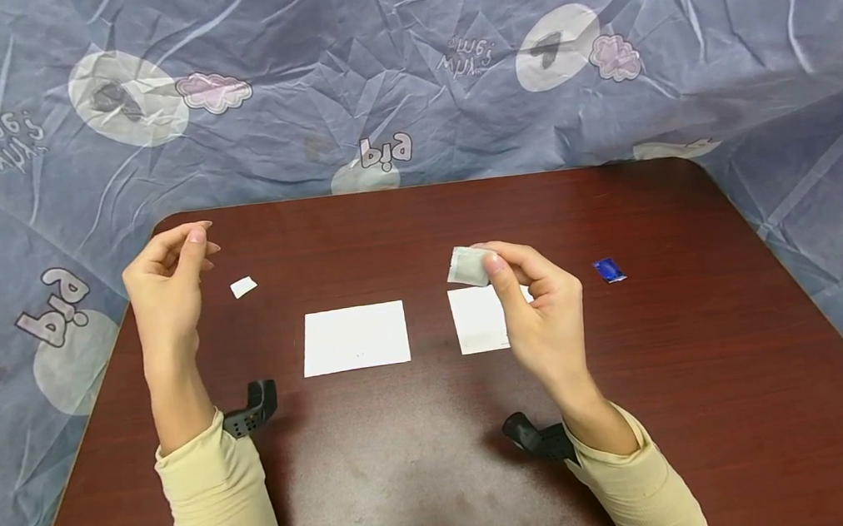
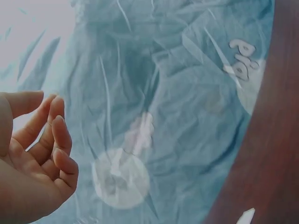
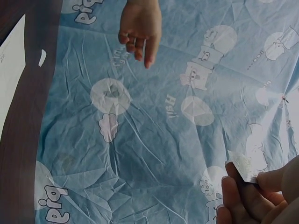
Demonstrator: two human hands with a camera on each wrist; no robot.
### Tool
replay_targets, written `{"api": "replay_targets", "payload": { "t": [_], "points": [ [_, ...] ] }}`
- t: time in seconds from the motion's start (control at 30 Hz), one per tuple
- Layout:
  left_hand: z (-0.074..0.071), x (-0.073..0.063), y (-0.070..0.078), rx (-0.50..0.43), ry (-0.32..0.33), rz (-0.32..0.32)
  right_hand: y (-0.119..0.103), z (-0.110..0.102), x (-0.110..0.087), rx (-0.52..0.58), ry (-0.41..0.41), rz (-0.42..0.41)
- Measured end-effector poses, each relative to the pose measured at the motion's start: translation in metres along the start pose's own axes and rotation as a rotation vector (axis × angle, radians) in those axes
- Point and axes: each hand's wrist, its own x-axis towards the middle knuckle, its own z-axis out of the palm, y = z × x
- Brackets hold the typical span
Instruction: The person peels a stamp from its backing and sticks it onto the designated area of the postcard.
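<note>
Between thumb and fingers my right hand [image 1: 546, 306] pinches a small pale grey-green square sachet [image 1: 467, 266], held up over the table. In the right wrist view the sachet [image 3: 242, 164] shows a serrated edge. Behind that hand, partly covered by it, lies a white sheet of paper [image 1: 478, 325]. Raised at the table's left edge, my left hand [image 1: 168, 289] holds nothing. Its fingers are loosely bent, and in the left wrist view the left hand [image 2: 39, 154] has its thumb near the fingertips. A small white scrap [image 1: 244, 287] lies to its right.
A larger white sheet [image 1: 355, 339] lies mid-table, left of the other paper. Off to the right is a small blue packet [image 1: 609, 270]. The dark brown table [image 1: 423, 455] meets a wrinkled blue printed cloth [image 1: 375, 75] at its back and sides.
</note>
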Motion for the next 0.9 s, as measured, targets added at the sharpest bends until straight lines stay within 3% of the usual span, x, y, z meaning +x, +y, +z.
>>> {"api": "replay_targets", "payload": {
  "t": [0.17,0.37,0.47,0.57,0.73,0.9],
  "points": [
    [0.011,-0.013,0.018,-0.054,-0.07,0.102,0.0,-0.001,0.0,0.001,0.012,-0.013],
    [0.024,-0.039,0.047,-0.11,-0.164,0.223,0.002,0.0,0.001,0.009,0.033,-0.062],
    [0.04,-0.057,0.058,-0.036,-0.244,0.267,0.004,0.002,0.001,0.001,0.055,-0.116],
    [0.061,-0.077,0.062,0.08,-0.383,0.289,0.007,0.005,0.0,-0.021,0.078,-0.198],
    [0.09,-0.102,0.058,0.199,-0.589,0.247,0.009,0.009,0.0,-0.065,0.106,-0.342],
    [0.104,-0.115,0.055,0.207,-0.657,0.162,0.009,0.014,-0.002,-0.108,0.13,-0.459]
  ]
}}
